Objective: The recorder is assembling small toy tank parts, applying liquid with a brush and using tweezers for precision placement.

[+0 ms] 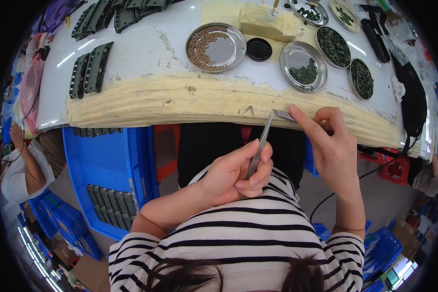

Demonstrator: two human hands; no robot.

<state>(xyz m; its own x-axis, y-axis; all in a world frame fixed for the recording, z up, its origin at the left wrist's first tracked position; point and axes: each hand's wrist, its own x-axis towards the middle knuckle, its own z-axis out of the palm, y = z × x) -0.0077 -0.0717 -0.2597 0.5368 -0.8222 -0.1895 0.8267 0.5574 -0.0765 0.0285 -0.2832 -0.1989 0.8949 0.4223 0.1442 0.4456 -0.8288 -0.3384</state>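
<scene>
Metal tweezers [264,139] point upward from my left hand [233,171], whose fingers are closed around them. My right hand [330,142] pinches a small flat metal blade [284,115] between thumb and fingertips. The blade's end lies very close to the tweezers' tip, by the tape-covered front edge [199,100] of the table. Whether the two touch, or anything tiny sits between them, I cannot tell. Beyond my hands is a round metal dish [289,58] partly filled with small dark green pieces. Left of it stands another metal dish [233,46] with small tan pieces.
A black round lid [259,49] lies between the dishes. More dishes of dark pieces [333,46] stand at right, near a yellow block [267,23]. Dark green curved strips [98,68] lie at left. A blue crate [97,168] with similar strips sits below. Other people are at both sides.
</scene>
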